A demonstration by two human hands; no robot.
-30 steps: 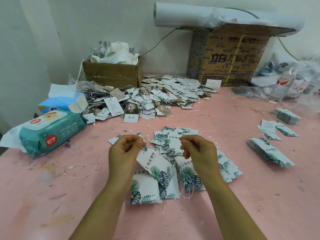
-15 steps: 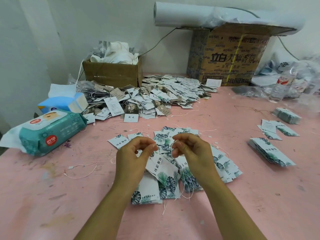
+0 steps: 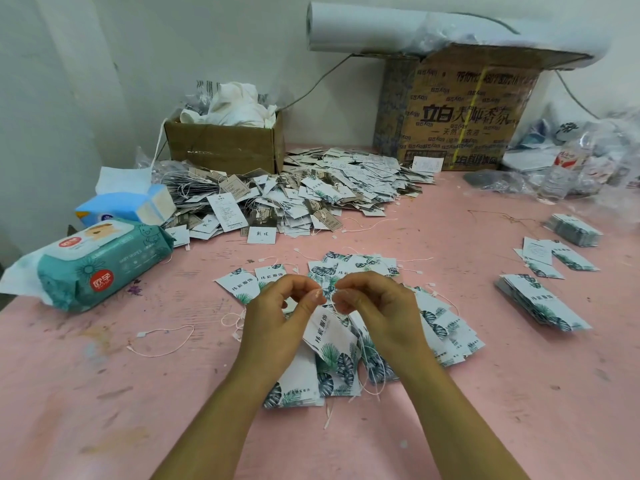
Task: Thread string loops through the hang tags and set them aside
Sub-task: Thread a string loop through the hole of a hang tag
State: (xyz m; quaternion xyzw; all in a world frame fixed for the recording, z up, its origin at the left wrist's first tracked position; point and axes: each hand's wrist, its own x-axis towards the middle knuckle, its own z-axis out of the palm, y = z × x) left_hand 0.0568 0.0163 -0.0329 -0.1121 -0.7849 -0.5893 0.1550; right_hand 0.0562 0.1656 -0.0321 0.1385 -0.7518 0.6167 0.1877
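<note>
hands: left hand + right hand pinch hang tag top | above leaf-print tag pile | pink table

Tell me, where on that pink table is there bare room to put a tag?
Barest on the pink table: the near-left corner, in front of the teal wet-wipe pack and loose white string loop; also the near-right area in front of the small stack of leaf-print tags. Crowded: the fanned leaf-print tag pile at centre and the big mixed tag heap behind.

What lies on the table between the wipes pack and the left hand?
A loose string loop lies there on the pink table, apart from the wipes pack and the left hand. The head view shows this.
</note>
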